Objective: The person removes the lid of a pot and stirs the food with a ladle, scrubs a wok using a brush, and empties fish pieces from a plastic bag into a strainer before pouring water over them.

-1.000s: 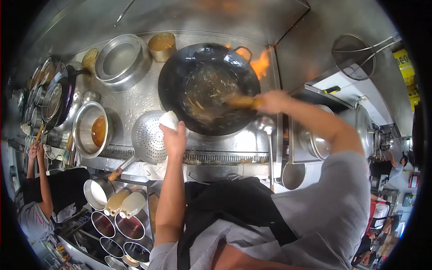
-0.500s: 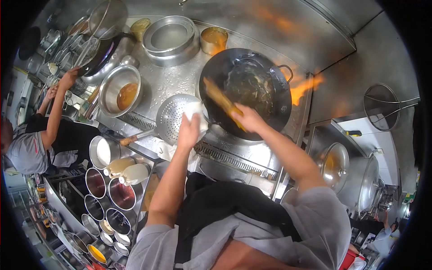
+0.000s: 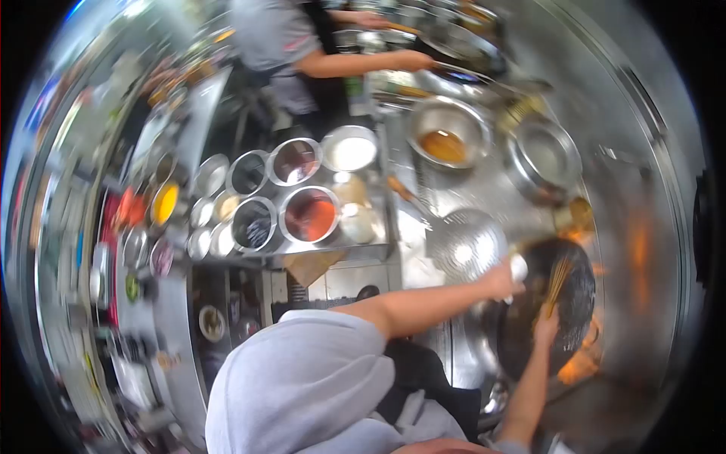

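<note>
My left hand (image 3: 499,281) is closed on a white cloth (image 3: 518,268) at the near rim of a dark wok (image 3: 578,303). Whether the cloth is also around the wok's handle I cannot tell. In my right hand (image 3: 546,329) is a bamboo wok brush (image 3: 560,281), its bristles spread over the inside of the wok. A perforated ladle strainer (image 3: 456,253) with a wooden handle lies on the steel counter beside my left hand. Orange flames (image 3: 581,367) show at the wok's far edge. Motion blurs parts of the view.
A steel bowl with brown liquid (image 3: 442,145), stacked steel pots (image 3: 546,155) and a can (image 3: 578,214) stand along the stove. Several round containers, one with red contents (image 3: 311,216), fill a side counter. A co-worker's hand (image 3: 414,60) grips another pan's handle.
My view has swung left, so the stove now appears on the right. The brush has tilted, with its bristles pointing away from me. Both hands keep hold of the cloth and brush.
</note>
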Available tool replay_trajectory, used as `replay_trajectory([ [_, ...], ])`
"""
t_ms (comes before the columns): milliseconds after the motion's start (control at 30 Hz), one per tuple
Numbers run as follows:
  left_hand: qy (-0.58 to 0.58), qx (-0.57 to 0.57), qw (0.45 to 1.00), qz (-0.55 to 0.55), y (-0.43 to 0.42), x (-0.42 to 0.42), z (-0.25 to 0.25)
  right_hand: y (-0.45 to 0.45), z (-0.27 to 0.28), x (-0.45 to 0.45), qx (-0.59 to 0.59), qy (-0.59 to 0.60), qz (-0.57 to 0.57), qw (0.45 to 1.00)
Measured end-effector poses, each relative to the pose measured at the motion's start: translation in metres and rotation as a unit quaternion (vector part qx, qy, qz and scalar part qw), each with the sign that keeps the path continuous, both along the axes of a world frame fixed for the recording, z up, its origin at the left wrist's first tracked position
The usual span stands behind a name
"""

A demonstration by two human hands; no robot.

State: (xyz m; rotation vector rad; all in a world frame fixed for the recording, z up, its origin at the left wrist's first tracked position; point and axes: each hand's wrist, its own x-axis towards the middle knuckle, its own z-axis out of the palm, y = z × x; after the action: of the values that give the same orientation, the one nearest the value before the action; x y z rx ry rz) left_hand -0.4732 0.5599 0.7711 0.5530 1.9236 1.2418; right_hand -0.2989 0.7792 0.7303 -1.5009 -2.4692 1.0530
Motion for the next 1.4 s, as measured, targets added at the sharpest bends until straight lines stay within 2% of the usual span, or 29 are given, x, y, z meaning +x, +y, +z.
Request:
replay_trajectory([
  [33, -0.010, -0.016, 0.999, -0.026, 0.001, -0.009, -0.001, 0.004, -0.050, 0.007, 0.103, 0.019, 0.061, 0.993],
  [67, -0.011, -0.032, 0.998, -0.055, 0.003, -0.015, -0.001, -0.028, -0.024, 0.009, 0.030, 0.017, 0.070, 0.997],
  [133, 0.015, -0.054, 0.995, -0.082, 0.010, -0.024, -0.008, -0.055, 0.009, 0.042, -0.040, 0.116, 0.166, 0.978],
  [200, 0.042, -0.054, 0.994, -0.082, 0.005, -0.018, -0.008, -0.075, 0.043, 0.084, -0.145, 0.116, 0.132, 0.974],
  [267, 0.071, -0.041, 0.995, -0.057, -0.007, -0.008, -0.001, -0.099, 0.067, 0.134, -0.102, 0.132, 0.106, 0.980],
  [333, 0.063, -0.026, 0.997, -0.048, -0.032, -0.005, 0.021, -0.121, 0.084, 0.190, -0.171, 0.148, -0.015, 0.974],
  [367, 0.049, -0.015, 0.998, -0.027, -0.047, -0.004, 0.034, -0.136, 0.083, 0.213, -0.170, 0.148, -0.028, 0.974],
  [433, 0.045, -0.004, 0.998, -0.040, -0.067, -0.013, 0.062, -0.164, 0.080, 0.256, -0.049, 0.168, -0.139, 0.975],
  [500, 0.078, 0.006, 0.995, -0.053, -0.058, -0.022, 0.052, -0.168, 0.043, 0.302, -0.052, 0.174, -0.187, 0.965],
  [533, 0.067, -0.001, 0.996, -0.055, -0.059, -0.026, 0.065, -0.181, 0.030, 0.327, -0.059, 0.180, -0.223, 0.956],
  [567, 0.055, -0.009, 0.996, -0.069, -0.063, -0.032, 0.077, -0.209, 0.037, 0.312, -0.029, 0.222, -0.256, 0.940],
  [600, 0.107, -0.006, 0.992, -0.067, -0.050, -0.036, 0.059, -0.225, 0.028, 0.312, -0.062, 0.267, -0.309, 0.911],
  [633, 0.060, -0.003, 0.997, -0.051, -0.046, -0.035, 0.056, -0.227, 0.004, 0.339, -0.110, 0.283, -0.292, 0.907],
  [667, 0.096, 0.028, 0.992, -0.071, -0.045, -0.040, 0.051, -0.258, 0.045, 0.296, -0.155, 0.303, -0.350, 0.873],
  [700, 0.132, 0.058, 0.985, -0.090, -0.043, -0.045, 0.045, -0.261, 0.002, 0.323, -0.075, 0.322, -0.363, 0.871],
  [733, 0.169, 0.089, 0.976, -0.107, -0.039, -0.048, 0.040, -0.269, 0.005, 0.328, -0.071, 0.246, -0.328, 0.910],
  [767, 0.098, 0.073, 0.988, -0.097, -0.047, -0.036, 0.083, -0.278, -0.013, 0.331, -0.073, 0.290, -0.403, 0.865],
  [800, 0.113, 0.094, 0.976, -0.158, -0.033, -0.049, 0.059, -0.292, 0.019, 0.310, -0.004, 0.250, -0.397, 0.883],
  [833, 0.175, 0.105, 0.974, -0.101, -0.026, -0.045, 0.048, -0.297, 0.037, 0.301, -0.009, 0.200, -0.432, 0.879],
  [900, 0.158, 0.135, 0.972, -0.105, -0.027, -0.024, 0.074, -0.295, -0.005, 0.332, -0.009, 0.210, -0.430, 0.878],
  [967, 0.200, 0.121, 0.968, -0.087, -0.030, -0.016, 0.069, -0.297, -0.019, 0.334, -0.024, 0.286, -0.456, 0.843],
  [1033, 0.200, 0.145, 0.963, -0.105, -0.032, 0.003, 0.092, -0.291, -0.018, 0.338, -0.049, 0.253, -0.476, 0.841],
  [1133, 0.271, 0.133, 0.949, -0.091, -0.029, 0.026, 0.112, -0.278, -0.019, 0.341, -0.074, 0.299, -0.471, 0.827],
  [1233, 0.297, 0.157, 0.937, -0.094, -0.022, 0.049, 0.131, -0.251, -0.038, 0.350, -0.025, 0.284, -0.422, 0.860],
  [1300, 0.335, 0.140, 0.927, -0.090, -0.020, 0.066, 0.146, -0.229, -0.046, 0.351, -0.042, 0.287, -0.402, 0.868],
  [1400, 0.359, 0.147, 0.918, -0.079, -0.014, 0.080, 0.155, -0.206, -0.020, 0.340, -0.079, 0.297, -0.375, 0.875],
])
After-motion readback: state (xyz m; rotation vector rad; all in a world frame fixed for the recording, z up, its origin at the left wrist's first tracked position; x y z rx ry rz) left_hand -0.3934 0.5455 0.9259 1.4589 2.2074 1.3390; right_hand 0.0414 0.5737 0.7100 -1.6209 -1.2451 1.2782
